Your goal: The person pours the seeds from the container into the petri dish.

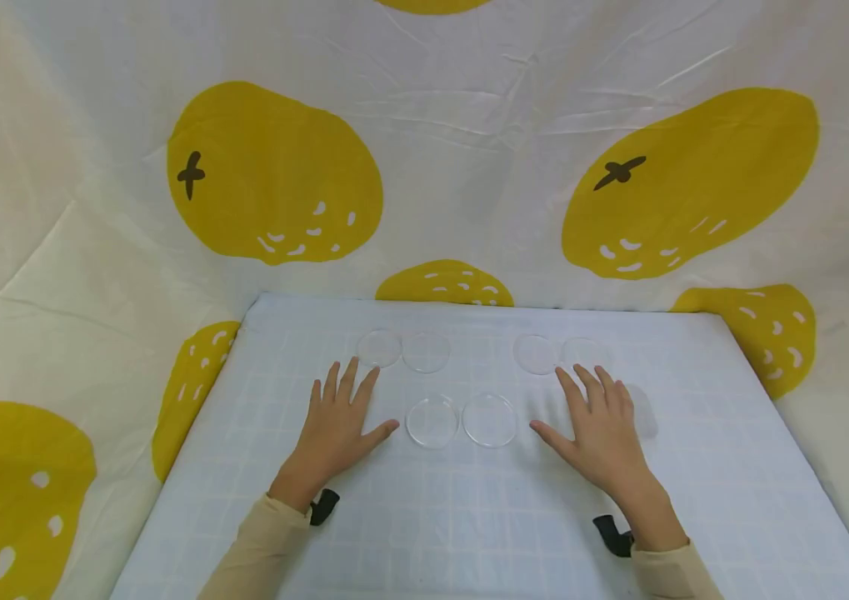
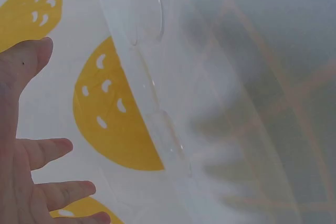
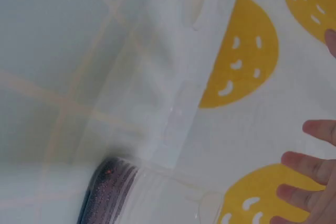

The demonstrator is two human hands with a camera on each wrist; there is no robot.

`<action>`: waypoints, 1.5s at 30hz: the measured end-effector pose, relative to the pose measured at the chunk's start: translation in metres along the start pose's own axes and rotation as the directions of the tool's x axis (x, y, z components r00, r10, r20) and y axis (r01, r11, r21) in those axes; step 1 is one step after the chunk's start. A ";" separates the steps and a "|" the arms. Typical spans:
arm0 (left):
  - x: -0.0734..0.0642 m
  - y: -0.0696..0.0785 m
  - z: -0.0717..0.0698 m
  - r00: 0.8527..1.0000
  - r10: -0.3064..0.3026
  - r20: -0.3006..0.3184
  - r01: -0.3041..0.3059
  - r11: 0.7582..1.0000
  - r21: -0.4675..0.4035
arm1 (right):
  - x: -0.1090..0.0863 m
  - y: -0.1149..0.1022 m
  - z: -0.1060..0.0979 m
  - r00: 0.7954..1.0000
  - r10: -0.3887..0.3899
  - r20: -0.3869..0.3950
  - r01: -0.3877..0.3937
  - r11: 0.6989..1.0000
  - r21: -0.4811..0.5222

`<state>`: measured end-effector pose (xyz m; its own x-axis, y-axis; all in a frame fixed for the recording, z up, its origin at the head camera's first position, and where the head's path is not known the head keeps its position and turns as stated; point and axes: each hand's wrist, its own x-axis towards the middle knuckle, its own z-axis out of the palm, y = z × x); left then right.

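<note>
My left hand [image 1: 337, 425] is over the left part of the table, fingers spread and holding nothing. Opposite it, my right hand [image 1: 604, 433] is spread the same way and also holds nothing. Between the two thumbs lie a clear round dish [image 1: 432, 422] and another clear round dish [image 1: 490, 421], side by side. Farther back on the left is a pair of similar clear discs [image 1: 426, 352]. A matching pair [image 1: 536, 355] lies at the back right, near my right fingertips. Partly hidden by my right hand is a translucent rounded container [image 1: 643, 412].
The table [image 1: 454, 533] has a pale checked cloth. A white curtain with yellow fruit prints [image 1: 274, 175] hangs behind and beside it. In the right wrist view, a clear container with a dark reddish-brown part [image 3: 107, 192] shows at the bottom. Black wrist mounts [image 1: 324, 507] sit below both hands.
</note>
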<state>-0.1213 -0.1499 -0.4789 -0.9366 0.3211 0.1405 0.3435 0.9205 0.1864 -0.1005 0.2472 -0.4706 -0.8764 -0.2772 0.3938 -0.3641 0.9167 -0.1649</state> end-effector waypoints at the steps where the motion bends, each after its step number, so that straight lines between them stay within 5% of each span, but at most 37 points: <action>1: 0.001 -0.001 0.000 1.000 0.000 0.002 0.000 1.000 -0.006 | 0.000 0.001 -0.001 1.000 0.005 -0.001 -0.005 1.000 0.001; 19: 0.032 -0.015 0.006 0.999 0.033 -0.006 -0.033 0.998 -0.050 | -0.010 0.031 -0.019 0.992 0.127 0.001 -0.127 0.991 0.051; 29: 0.054 -0.027 0.009 1.000 0.011 0.013 -0.010 0.996 -0.085 | -0.019 0.061 -0.021 0.992 0.100 -0.077 -0.091 0.988 0.123; 35: 0.062 -0.037 0.012 0.999 -0.003 0.037 0.008 0.991 -0.133 | -0.024 0.072 -0.024 0.987 0.160 -0.024 -0.154 0.973 0.172; 39: 0.069 -0.045 0.015 0.999 -0.009 0.046 0.018 0.981 -0.192 | -0.029 0.078 -0.024 0.967 0.248 0.062 -0.256 0.932 0.259; 45: 0.080 -0.058 0.019 0.994 -0.013 0.109 0.041 0.963 -0.266 | -0.037 0.091 -0.022 0.918 0.350 0.185 -0.395 0.783 0.480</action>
<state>-0.2177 -0.1733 -0.4967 -0.9428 0.3318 0.0313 0.3105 0.8404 0.4442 -0.0939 0.3473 -0.4807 -0.9906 0.0125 0.1366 -0.0904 0.6892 -0.7189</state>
